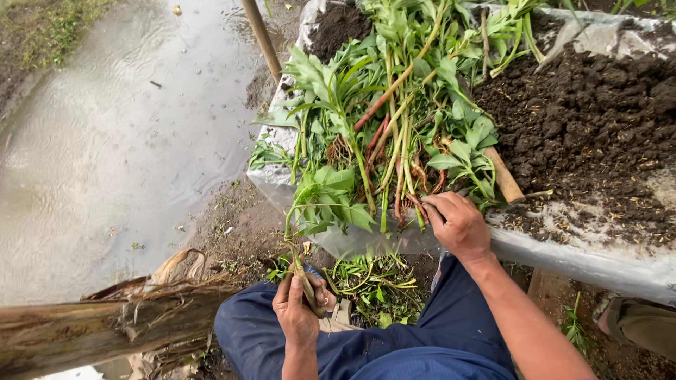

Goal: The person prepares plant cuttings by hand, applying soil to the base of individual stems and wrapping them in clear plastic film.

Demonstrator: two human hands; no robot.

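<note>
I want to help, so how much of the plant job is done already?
Some looks done: green trimmings lie on the ground by the knees. In hand now: the left hand grips one stem low down, and the right hand reaches into the pile on the plastic sheet. Lots is left: that pile is still big and leafy, with roots showing. Dark soil sits beside it.

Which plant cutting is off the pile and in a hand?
The leafy cutting gripped at its base by the left hand, over the lap. The others lie heaped in the pile; the right hand only touches their stems.
</note>
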